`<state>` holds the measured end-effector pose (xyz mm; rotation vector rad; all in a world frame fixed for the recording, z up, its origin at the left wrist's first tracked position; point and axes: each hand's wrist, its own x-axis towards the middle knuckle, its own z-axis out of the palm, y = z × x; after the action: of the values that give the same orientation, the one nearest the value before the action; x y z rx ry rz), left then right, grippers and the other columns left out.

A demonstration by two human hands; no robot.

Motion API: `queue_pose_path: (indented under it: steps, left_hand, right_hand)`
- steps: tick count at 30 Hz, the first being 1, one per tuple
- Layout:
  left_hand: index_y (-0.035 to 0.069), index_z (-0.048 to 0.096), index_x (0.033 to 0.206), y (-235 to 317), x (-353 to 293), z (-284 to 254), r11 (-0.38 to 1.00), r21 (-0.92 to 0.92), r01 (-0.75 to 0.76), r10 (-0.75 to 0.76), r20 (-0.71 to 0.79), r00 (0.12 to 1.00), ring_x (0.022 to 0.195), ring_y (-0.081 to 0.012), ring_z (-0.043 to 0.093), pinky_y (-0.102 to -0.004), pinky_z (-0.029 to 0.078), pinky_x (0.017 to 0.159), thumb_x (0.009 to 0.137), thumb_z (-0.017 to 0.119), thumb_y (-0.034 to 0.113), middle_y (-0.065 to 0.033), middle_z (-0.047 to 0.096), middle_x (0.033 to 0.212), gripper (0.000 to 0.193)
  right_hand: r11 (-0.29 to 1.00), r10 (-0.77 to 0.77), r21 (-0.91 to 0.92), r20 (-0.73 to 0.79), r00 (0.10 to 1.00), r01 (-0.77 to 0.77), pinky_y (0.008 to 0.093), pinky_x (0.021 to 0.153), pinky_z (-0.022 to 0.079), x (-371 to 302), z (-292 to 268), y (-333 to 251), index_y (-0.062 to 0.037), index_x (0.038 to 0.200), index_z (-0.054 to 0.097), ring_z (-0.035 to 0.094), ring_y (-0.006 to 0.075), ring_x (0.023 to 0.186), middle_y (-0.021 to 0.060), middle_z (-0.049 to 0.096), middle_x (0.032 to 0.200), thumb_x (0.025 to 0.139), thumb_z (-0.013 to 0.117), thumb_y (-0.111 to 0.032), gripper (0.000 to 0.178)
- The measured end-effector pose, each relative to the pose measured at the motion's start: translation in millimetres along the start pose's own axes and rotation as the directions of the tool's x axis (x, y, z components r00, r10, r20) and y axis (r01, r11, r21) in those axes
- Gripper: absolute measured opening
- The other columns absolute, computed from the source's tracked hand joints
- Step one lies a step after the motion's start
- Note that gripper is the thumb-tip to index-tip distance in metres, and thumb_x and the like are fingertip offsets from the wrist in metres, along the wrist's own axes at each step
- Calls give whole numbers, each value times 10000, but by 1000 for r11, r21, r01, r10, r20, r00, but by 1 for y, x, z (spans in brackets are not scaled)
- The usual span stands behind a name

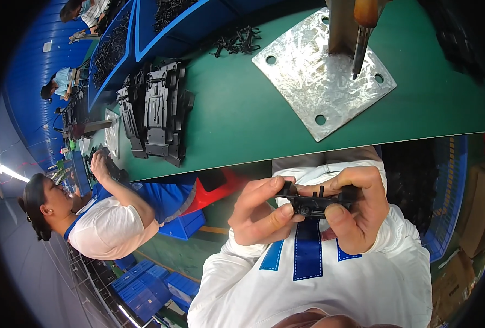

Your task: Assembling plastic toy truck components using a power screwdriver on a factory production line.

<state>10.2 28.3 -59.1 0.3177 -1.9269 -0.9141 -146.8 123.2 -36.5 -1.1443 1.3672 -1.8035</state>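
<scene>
Between both hands, in front of my chest, is a small black plastic part (313, 205) with short posts sticking up from it. My left hand (263, 213) pinches its left end between thumb and fingers. Its right end is gripped by my right hand (357, 210), with the thumb pressed on the near side. My fingers hide both ends of the part. Beyond the hands, on the green table (226, 115), stands a galvanised metal plate (291, 71) with round holes. Over that plate hangs a pointed metal tip (358, 52) below an orange-brown handle (366, 13).
Black moulded chassis trays (163, 109) lie stacked at the table's left. Behind them, blue bins (171, 33) hold many black parts, and a loose pile of black pieces (237, 41) lies nearby. A co-worker (111, 229) sits at left. A blue crate (453, 191) stands at right.
</scene>
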Motion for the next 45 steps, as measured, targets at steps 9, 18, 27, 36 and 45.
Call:
queue_pose_path:
  steps: [9,18,27,36,45]
  left_hand:
    - [78,680,971,4,9,4,989,-105,102,-108,-52,993,934,-323,661,-353,609,708,618,853,-74,-231,599,1161,422]
    - [28,682,937,2,15,2,994,-7,112,-112,6,994,922,-322,665,-329,603,687,640,814,-95,-268,600,1161,347]
    - [7,653,884,-5,21,-1,944,-54,324,-323,35,946,955,-292,676,-347,588,754,682,846,-3,-276,624,1143,280]
    - [6,647,879,-1,21,1,950,-54,307,-311,-95,946,869,-268,682,-355,572,771,652,890,77,-256,642,1070,340]
    - [8,695,818,-2,25,-4,884,-301,359,-385,-32,922,849,-239,651,-341,555,759,598,900,43,-122,594,909,303]
  right_hand:
    - [1000,2,-30,-18,1000,-3,239,613,486,0,-1,2,29,1081,497,620,142,679,117,644,870,899,665,-164,314]
    - [993,113,15,2,994,-113,229,603,450,16,-11,-6,7,1054,495,580,104,665,82,606,807,888,657,-142,275]
    - [991,116,-55,-33,993,-118,234,491,418,39,-10,-3,-8,901,503,569,96,541,57,558,650,875,662,-110,190]
    - [981,180,-74,33,983,-177,266,546,365,36,-9,-9,-6,939,486,474,114,586,65,517,705,893,616,-167,212]
    - [986,163,-60,119,979,-157,288,529,388,34,-7,-4,0,937,481,528,162,568,91,523,703,904,614,-160,210]
